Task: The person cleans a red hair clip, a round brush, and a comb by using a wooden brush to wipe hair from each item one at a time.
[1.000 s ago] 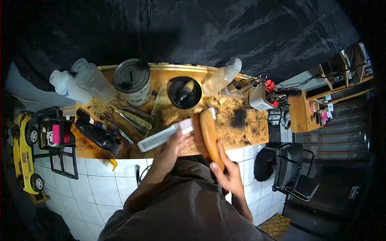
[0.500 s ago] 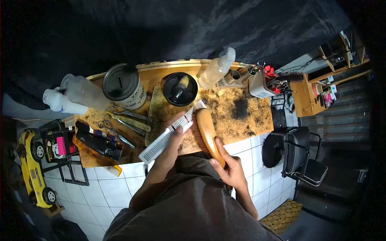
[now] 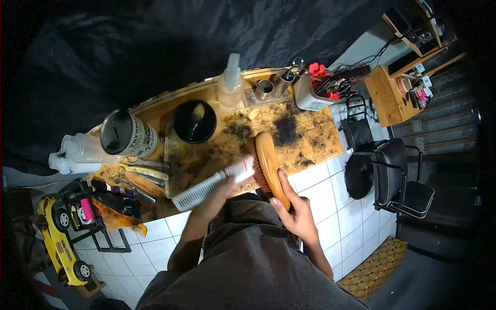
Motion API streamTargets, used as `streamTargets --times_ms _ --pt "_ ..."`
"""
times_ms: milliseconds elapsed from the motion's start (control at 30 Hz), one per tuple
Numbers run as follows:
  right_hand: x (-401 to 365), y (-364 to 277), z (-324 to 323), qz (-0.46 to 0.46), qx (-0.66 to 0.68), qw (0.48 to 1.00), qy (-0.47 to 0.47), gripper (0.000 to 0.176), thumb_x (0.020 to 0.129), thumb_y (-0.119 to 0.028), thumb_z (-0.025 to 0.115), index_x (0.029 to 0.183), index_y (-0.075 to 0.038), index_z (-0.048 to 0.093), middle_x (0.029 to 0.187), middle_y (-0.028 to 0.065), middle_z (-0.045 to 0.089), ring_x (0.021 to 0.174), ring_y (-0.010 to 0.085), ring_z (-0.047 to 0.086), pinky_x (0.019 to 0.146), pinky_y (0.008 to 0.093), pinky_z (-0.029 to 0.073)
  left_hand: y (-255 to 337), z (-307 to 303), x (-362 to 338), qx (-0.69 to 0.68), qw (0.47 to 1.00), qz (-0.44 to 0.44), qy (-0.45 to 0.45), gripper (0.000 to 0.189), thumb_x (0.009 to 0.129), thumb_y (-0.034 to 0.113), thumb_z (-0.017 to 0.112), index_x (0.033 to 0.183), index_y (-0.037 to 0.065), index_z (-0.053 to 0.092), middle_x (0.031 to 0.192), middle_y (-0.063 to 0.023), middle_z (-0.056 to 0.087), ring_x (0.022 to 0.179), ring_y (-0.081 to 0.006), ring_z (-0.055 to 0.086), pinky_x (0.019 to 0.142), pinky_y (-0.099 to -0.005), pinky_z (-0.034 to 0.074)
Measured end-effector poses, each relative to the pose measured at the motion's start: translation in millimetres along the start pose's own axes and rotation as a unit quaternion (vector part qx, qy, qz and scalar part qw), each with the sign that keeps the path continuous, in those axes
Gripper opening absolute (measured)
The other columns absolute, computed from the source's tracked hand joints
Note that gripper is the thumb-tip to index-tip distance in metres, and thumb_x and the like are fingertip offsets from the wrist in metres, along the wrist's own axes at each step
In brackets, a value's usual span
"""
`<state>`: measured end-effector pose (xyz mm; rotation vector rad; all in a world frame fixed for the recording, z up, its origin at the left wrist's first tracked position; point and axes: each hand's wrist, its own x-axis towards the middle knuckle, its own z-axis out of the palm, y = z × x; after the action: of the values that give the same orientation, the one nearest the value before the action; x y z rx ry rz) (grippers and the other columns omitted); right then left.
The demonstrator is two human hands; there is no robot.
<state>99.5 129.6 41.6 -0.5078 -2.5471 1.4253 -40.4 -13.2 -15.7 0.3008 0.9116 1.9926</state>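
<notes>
My left hand (image 3: pixel 219 199) is closed around a white comb (image 3: pixel 199 192), held at a slant over the table's front edge; its right part is slightly blurred. The comb's right end is close against the bristles of a wooden brush (image 3: pixel 267 163). My right hand (image 3: pixel 297 214) grips the lower end of that brush, thumb and fingers on its curved wooden back, with the bristles facing left. Beyond them, on the stained wooden table (image 3: pixel 315 135), is a black bowl (image 3: pixel 194 129) with a small brush in it.
A tin can (image 3: pixel 121 135), clear bottles (image 3: pixel 82 149), scissors (image 3: pixel 139 183) and a black clipper (image 3: pixel 121 203) are on the left. A spray bottle (image 3: pixel 231 90) and a white holder (image 3: pixel 310 96) stand at the back. A black chair (image 3: pixel 392 173) is at right, a yellow toy car (image 3: pixel 59 243) at left.
The view has turned and shifted, so the table's items appear further left. The comb's right end has come down lower along the brush's bristles. Both hands keep their holds.
</notes>
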Motion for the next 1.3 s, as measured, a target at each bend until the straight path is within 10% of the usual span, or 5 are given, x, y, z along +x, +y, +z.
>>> streamTargets --times_ms 500,633,1067,1167,1300 --pt "28.4 49.1 -86.4 0.007 0.08 0.997 -0.016 0.059 0.083 -0.008 0.06 0.137 -0.004 0.037 0.095 0.0171 0.067 0.072 0.0078 0.059 0.067 0.0244 0.048 -8.1 93.7 27.6 0.346 0.938 -0.02 0.012 0.036 0.093 0.018 0.05 0.126 0.003 0.05 0.124 -0.0133 0.054 0.116 -0.0198 0.05 0.097 -0.0291 0.039" --pt "34.6 56.4 -109.9 -0.009 0.06 0.998 -0.005 0.06 0.085 -0.011 0.061 0.139 -0.011 0.035 0.073 0.0154 0.065 0.053 0.0148 0.06 0.053 0.0284 0.049 -30.6 101.4 35.4 0.035 0.989 -0.03 0.144 0.038 0.094 0.016 0.048 0.127 -0.003 0.045 0.123 -0.019 0.052 0.116 -0.0284 0.05 0.101 -0.0357 0.039" --pt "61.1 80.5 -129.6 -0.105 0.063 0.986 -0.113 0.06 0.09 -0.015 0.056 0.142 -0.013 0.028 0.107 0.0247 0.061 0.097 0.0279 0.063 0.08 0.0339 0.049 -37.2 106.0 34.0 0.246 0.934 -0.041 0.257 0.042 0.097 0.028 0.04 0.126 -0.003 0.045 0.108 -0.0115 0.061 0.104 -0.0184 0.056 0.085 -0.0269 0.043" --pt "55.8 75.5 -139.2 -0.06 0.032 0.974 -0.216 0.06 0.09 -0.017 0.056 0.143 -0.014 0.028 0.114 0.0228 0.059 0.095 0.0242 0.064 0.079 0.0307 0.049 -28.1 115.4 34.5 0.075 0.955 0.167 0.231 0.05 0.093 0.028 0.045 0.127 -0.009 0.04 0.122 -0.0197 0.054 0.114 -0.0274 0.052 0.104 -0.0378 0.032" --pt "69.9 74.9 -121.0 -0.159 0.044 0.977 -0.133 0.058 0.091 -0.016 0.054 0.142 -0.008 0.027 0.131 0.023 0.046 0.116 0.0264 0.051 0.094 0.0315 0.041 -53.8 118.2 29.4 0.127 0.986 -0.058 0.093 0.048 0.095 0.027 0.043 0.13 -0.005 0.038 0.131 -0.0183 0.045 0.116 -0.0294 0.049 0.104 -0.0393 0.032"
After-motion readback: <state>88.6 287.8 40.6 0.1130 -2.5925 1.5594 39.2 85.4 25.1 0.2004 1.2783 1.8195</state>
